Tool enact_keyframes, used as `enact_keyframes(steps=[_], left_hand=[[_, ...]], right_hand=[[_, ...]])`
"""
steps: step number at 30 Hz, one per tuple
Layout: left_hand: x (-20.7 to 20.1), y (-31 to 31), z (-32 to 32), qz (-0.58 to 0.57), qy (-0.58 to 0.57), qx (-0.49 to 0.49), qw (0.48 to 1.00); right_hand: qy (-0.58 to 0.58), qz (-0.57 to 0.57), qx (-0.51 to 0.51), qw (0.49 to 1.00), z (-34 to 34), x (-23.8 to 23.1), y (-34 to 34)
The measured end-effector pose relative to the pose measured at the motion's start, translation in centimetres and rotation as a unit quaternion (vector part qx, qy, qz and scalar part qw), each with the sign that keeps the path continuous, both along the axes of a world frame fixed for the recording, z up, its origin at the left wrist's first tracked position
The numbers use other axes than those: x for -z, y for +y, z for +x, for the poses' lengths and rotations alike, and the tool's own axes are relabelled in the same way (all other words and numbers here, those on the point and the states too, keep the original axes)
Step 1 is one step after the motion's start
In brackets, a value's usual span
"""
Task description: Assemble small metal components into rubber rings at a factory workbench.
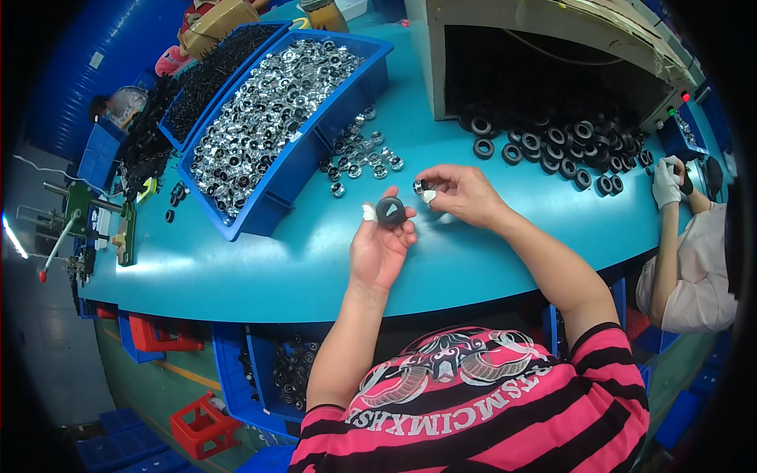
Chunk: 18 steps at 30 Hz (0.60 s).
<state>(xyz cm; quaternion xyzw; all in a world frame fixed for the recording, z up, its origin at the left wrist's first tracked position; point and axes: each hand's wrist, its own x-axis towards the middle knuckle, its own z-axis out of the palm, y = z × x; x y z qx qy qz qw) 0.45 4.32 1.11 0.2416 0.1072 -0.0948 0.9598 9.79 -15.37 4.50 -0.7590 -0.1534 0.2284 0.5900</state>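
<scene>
A black rubber ring [390,210] is sitting pinched in the left hand [380,246] above the table's [236,272] near edge. The right hand [464,195] is gripping a small silver bearing [419,187] just beside it. Loose silver bearings [359,156] are lying by the blue bin [300,162] behind.

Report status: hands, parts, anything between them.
Left hand holds black round part. Right hand pinches small silver part just above it. Nothing between them; loose silver parts lie beyond on table.
</scene>
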Motion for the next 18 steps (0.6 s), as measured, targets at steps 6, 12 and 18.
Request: enact_keyframes(steps=[6,12,18], left_hand=[[0.7,-0.1,0.4,0.040,-0.005,-0.007,0.999],[1.3,-0.6,0.4,0.101,-0.042,-0.027,0.994],[0.4,-1.4,0.0,0.188,-0.063,-0.055,0.979]], right_hand=[[-0.001,0.113,0.017,0.993,-0.5,0.7,0.0],[-0.148,0.053,0.001,0.988,-1.4,-0.2,0.2],[-0.265,0.031,0.001,0.964,-2.2,0.4,0.7]])
